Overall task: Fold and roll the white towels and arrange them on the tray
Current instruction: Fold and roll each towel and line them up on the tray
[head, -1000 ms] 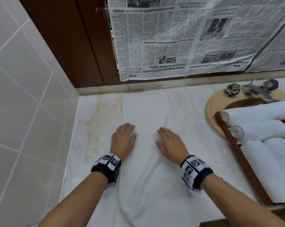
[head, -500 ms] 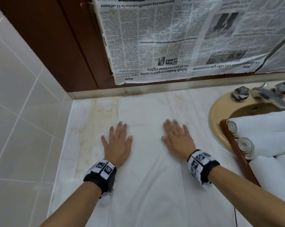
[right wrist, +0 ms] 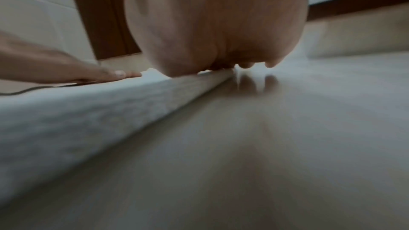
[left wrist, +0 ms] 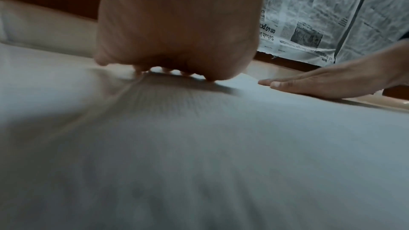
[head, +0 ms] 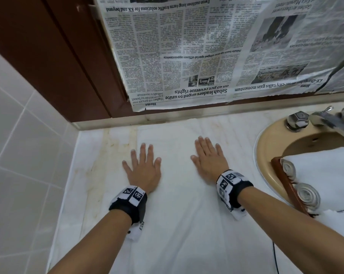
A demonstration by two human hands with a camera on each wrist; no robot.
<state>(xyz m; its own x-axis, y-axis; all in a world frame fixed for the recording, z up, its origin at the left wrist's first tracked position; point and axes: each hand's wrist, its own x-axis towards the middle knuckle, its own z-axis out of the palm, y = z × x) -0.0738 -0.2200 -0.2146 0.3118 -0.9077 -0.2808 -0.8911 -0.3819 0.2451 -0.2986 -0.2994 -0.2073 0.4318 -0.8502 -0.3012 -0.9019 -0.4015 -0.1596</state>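
A white towel point(head: 179, 204) lies spread flat on the marble counter point(head: 92, 175), running from the back wall toward me. My left hand point(head: 143, 165) presses flat on its left part with fingers straight and spread. My right hand point(head: 208, 155) presses flat on its right part, fingers straight. In the left wrist view the towel point(left wrist: 221, 146) fills the lower frame and the right hand point(left wrist: 321, 83) lies flat on it. The right wrist view shows the towel's edge point(right wrist: 110, 111) beside bare counter. Two rolled white towels point(head: 305, 192) lie on a wooden tray point(head: 285, 182) at the right.
The tray sits over a beige sink point(head: 266, 147) with a chrome tap point(head: 315, 119). Newspaper point(head: 206, 52) hangs on the brown back wall. White tiles point(head: 18, 155) close off the left side. A thin black cable point(head: 275, 256) runs by my right forearm.
Both hands slid away from me along the towel and apart from each other, fingers spreading flat. The towel looks smoother under them.
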